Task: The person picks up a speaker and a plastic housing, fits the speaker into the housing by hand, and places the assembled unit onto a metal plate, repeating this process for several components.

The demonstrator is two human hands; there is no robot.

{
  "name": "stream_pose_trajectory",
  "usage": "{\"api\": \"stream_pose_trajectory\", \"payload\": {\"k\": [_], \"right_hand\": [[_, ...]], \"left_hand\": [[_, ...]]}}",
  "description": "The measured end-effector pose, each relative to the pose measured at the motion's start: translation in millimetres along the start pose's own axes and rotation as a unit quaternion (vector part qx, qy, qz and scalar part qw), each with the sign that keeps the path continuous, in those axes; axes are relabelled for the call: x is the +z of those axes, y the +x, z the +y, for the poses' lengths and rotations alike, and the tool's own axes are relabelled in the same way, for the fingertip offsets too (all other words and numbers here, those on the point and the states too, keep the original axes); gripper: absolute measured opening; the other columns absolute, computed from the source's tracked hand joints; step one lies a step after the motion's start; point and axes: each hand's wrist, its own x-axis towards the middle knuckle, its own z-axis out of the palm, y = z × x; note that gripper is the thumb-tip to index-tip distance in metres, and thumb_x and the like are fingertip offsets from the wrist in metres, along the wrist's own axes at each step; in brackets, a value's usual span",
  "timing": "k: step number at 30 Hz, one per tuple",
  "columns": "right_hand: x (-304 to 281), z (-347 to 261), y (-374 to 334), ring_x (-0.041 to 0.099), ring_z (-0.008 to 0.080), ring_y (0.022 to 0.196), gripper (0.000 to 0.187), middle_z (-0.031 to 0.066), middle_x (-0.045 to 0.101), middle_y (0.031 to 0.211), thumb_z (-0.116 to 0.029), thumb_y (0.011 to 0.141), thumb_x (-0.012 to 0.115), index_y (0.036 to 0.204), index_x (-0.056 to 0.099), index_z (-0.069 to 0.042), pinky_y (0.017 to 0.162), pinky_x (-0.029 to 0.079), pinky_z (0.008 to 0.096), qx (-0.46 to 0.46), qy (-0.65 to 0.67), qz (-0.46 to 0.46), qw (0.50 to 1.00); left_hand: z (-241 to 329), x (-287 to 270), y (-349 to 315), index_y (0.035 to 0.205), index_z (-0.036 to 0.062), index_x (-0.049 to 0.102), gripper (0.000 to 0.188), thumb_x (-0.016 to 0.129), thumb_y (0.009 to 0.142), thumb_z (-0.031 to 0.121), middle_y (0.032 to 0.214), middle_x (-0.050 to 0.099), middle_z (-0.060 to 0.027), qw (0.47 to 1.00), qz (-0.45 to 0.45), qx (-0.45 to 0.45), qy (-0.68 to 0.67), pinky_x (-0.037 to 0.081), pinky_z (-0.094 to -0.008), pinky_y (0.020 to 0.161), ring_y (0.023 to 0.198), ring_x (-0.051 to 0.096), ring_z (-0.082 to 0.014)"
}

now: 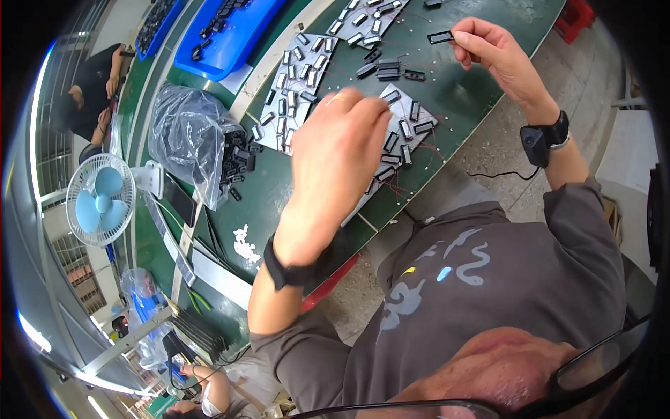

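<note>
Between the thumb and fingers of my right hand (488, 56) is a small black rectangular frame (440, 38), held up above the right edge of the green table (460, 94). My left hand (342, 136) is over the middle of the table, its fingers bent and bunched together. Its fingertips hide whatever they may hold. Beneath and beside that hand lies a light grey board with several small black-and-white rectangular parts (406, 130) on it, thin red wires trailing off. Loose black housings (388, 70) lie just beyond it.
Another parts-covered board (267, 113) lies left of my left hand. A clear plastic bag (185, 133) spills black pieces (241, 155) onto the table. Farther back are a blue tray (222, 59) and a fan (102, 201). White scraps (244, 244) lie near my left wrist. Other people work at the left.
</note>
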Motion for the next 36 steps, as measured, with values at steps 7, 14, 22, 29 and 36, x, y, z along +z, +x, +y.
{"api": "stream_pose_trajectory", "payload": {"k": [7,14,22,29,36], "right_hand": [[-8,32,-8,0.053,0.0068,0.078,0.017,-0.0021,0.060,0.084,-0.022,0.102,0.059,0.105,0.064,-0.006,0.075,0.045,0.0234,-0.047,0.150,0.071,0.985],[-9,35,-11,0.054,0.0083,0.079,0.017,-0.0012,0.061,0.085,-0.021,0.102,0.059,0.106,0.064,-0.006,0.076,0.045,0.0242,-0.061,0.177,0.059,0.981],[0,25,-8,0.057,0.0100,0.084,0.017,0.0011,0.064,0.093,-0.022,0.102,0.059,0.107,0.064,-0.006,0.077,0.047,0.0254,-0.069,0.194,0.054,0.977],[38,6,1,0.065,0.0182,0.110,0.019,0.0064,0.068,0.112,-0.021,0.103,0.056,0.115,0.062,-0.007,0.088,0.053,0.0289,-0.045,0.277,0.023,0.960],[73,1,5,0.063,0.0214,0.119,0.018,0.0116,0.067,0.121,-0.019,0.103,0.055,0.115,0.061,-0.008,0.100,0.052,0.0322,-0.003,0.372,-0.066,0.926]], "left_hand": [[-15,59,73,0.078,0.0047,0.068,0.005,0.069,0.080,0.009,0.088,0.063,-0.0091,0.982,-0.054,0.142,0.116,0.054,-0.0395,0.071,0.089,0.062,-0.0283],[-14,63,84,0.081,0.0047,0.068,0.008,0.073,0.078,0.011,0.089,0.064,-0.0097,0.980,-0.095,0.133,0.115,0.054,-0.0386,0.071,0.089,0.062,-0.0279],[-7,39,75,0.097,0.0038,0.070,0.014,0.072,0.087,0.013,0.082,0.069,-0.0086,0.989,-0.074,-0.089,-0.093,0.056,-0.0327,0.067,0.076,0.069,-0.0216],[-9,25,52,0.110,-0.0002,0.070,0.018,0.066,0.095,0.010,0.085,0.071,-0.0059,0.894,-0.034,-0.219,-0.390,0.055,-0.0254,0.067,0.079,0.069,-0.0101],[-5,19,30,0.118,-0.0028,0.064,0.026,0.068,0.093,0.005,0.095,0.072,-0.0088,0.888,0.064,-0.212,-0.403,0.059,-0.0257,0.074,0.082,0.070,-0.0135]]}}
